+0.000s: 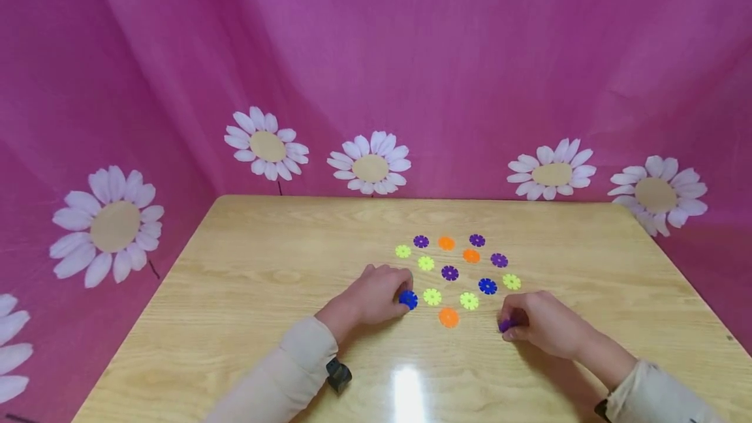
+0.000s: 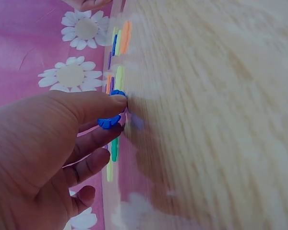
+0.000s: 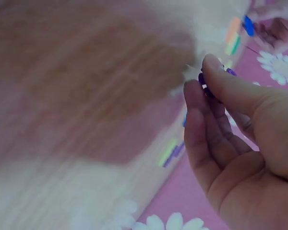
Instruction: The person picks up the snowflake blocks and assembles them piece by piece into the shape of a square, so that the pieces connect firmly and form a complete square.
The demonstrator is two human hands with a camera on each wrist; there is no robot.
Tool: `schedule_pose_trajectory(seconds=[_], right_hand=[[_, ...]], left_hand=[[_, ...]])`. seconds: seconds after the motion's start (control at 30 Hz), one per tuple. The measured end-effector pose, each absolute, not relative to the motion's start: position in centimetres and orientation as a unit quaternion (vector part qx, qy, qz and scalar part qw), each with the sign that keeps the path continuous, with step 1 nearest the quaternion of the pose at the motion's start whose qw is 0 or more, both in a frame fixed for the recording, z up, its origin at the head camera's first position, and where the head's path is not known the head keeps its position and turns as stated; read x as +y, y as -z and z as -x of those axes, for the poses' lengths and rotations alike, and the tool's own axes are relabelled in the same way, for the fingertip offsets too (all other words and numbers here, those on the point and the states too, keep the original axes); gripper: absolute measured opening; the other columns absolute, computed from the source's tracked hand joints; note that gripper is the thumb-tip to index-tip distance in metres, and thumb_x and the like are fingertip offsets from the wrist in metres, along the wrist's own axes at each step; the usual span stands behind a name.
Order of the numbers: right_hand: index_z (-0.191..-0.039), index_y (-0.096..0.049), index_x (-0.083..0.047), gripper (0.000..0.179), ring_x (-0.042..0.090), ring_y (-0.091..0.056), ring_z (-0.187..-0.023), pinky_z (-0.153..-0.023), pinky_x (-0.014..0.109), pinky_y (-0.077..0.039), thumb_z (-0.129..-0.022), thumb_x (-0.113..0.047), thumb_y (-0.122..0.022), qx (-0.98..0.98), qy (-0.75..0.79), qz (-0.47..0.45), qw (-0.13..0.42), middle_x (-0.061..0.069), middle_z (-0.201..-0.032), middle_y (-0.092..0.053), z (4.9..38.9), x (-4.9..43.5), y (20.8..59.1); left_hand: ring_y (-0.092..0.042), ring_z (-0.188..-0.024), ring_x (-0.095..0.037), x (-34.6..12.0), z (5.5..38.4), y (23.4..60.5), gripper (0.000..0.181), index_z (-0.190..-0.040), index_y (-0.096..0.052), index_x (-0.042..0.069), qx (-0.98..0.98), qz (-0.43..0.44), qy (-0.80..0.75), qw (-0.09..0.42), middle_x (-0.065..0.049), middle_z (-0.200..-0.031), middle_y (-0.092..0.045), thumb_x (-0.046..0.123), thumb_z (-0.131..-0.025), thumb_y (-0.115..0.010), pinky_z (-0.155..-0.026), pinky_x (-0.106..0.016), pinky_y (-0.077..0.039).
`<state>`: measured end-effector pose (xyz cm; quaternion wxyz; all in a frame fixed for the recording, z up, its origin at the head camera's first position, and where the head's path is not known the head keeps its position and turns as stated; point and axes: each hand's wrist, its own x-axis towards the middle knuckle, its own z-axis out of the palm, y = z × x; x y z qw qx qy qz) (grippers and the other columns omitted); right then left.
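In the head view, my left hand pinches a blue notched plastic disc between thumb and fingers, just over the table. The left wrist view shows that blue disc partly covered by the thumb. Farther right, my right hand pinches a purple notched disc, mostly hidden by the fingers. Between the hands lies an orange disc, with a yellow-green disc behind it. Near the left fingers is another yellow-green disc. A green disc shows behind the left fingers in the left wrist view.
Several more discs lie flat farther back on the wooden table, among them a blue one, a purple one and an orange one. A pink curtain with white daisies borders the table behind and at the sides.
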<state>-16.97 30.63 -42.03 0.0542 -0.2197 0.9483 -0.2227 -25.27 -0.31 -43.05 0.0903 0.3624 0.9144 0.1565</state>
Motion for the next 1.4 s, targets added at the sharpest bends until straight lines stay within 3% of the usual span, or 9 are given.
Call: schedule_pose_trajectory(seconds=[0.2,0.3,0.43,0.53,0.8,1.03,1.4], right_hand=[[-0.084,-0.071,-0.016,0.010,-0.004,-0.059,-0.073,-0.065,0.019,-0.054,-0.083,-0.012,-0.080,0.942,0.256,0.213,0.038,-0.012,-0.081,-0.070,17.6,30.5,40.8],[-0.088,-0.074,-0.013,0.002,-0.001,-0.062,-0.073,-0.064,0.019,-0.055,-0.087,-0.013,-0.077,0.937,0.278,0.208,0.026,-0.008,-0.083,-0.073,17.8,30.0,40.1],[-0.093,-0.076,-0.007,0.008,0.005,-0.069,-0.075,-0.065,0.020,-0.058,-0.091,-0.015,-0.073,0.921,0.337,0.196,0.023,0.002,-0.088,-0.075,17.9,29.2,39.6],[-0.096,-0.077,-0.007,0.011,0.009,-0.070,-0.074,-0.065,0.023,-0.059,-0.091,-0.016,-0.073,0.908,0.377,0.181,0.015,0.006,-0.090,-0.075,18.0,28.6,39.5],[-0.096,-0.076,-0.009,0.014,0.011,-0.071,-0.077,-0.069,0.026,-0.061,-0.092,-0.022,-0.073,0.881,0.447,0.153,0.005,0.002,-0.089,-0.074,17.9,26.8,39.7],[-0.094,-0.077,-0.010,0.012,0.007,-0.069,-0.073,-0.067,0.025,-0.059,-0.092,-0.022,-0.073,0.874,0.458,0.159,-0.025,0.001,-0.085,-0.075,17.2,25.9,40.2],[-0.094,-0.078,-0.015,0.008,0.007,-0.072,-0.080,-0.070,0.026,-0.061,-0.091,-0.021,-0.074,0.859,0.476,0.180,-0.053,0.001,-0.091,-0.078,17.7,24.9,39.9]], left_hand=[[-0.056,-0.084,-0.007,-0.4,25.6,43.0,0.014,-0.101,-0.064,0.020,0.913,-0.364,-0.170,0.073,0.012,-0.083,-0.064,0.029,-0.093,-0.072,-0.083,-0.029,-0.038],[-0.059,-0.083,-0.005,-0.7,25.5,43.1,0.009,-0.099,-0.065,0.019,0.904,-0.351,-0.230,0.082,0.010,-0.086,-0.066,0.024,-0.094,-0.071,-0.084,-0.025,-0.045],[-0.056,-0.078,-0.007,-0.9,25.3,43.2,0.009,-0.101,-0.067,0.014,0.871,-0.304,-0.369,0.116,0.007,-0.085,-0.063,0.018,-0.094,-0.070,-0.073,-0.020,-0.050],[-0.054,-0.076,-0.010,-0.8,25.2,43.0,0.016,-0.107,-0.069,0.009,0.832,-0.263,-0.470,0.137,0.004,-0.085,-0.062,0.017,-0.094,-0.069,-0.068,-0.021,-0.047],[-0.059,-0.071,-0.012,0.3,24.7,42.7,0.019,-0.108,-0.072,0.001,0.739,-0.196,-0.621,0.171,0.000,-0.082,-0.069,0.012,-0.093,-0.068,-0.066,-0.025,-0.047],[-0.063,-0.066,-0.009,0.9,23.8,42.9,0.018,-0.106,-0.068,-0.006,0.689,-0.192,-0.666,0.210,-0.001,-0.080,-0.070,0.007,-0.094,-0.067,-0.066,-0.023,-0.055],[-0.069,-0.068,-0.010,1.2,23.8,42.2,0.017,-0.105,-0.063,-0.006,0.663,-0.185,-0.686,0.233,-0.009,-0.085,-0.072,0.008,-0.095,-0.065,-0.067,-0.024,-0.058]])
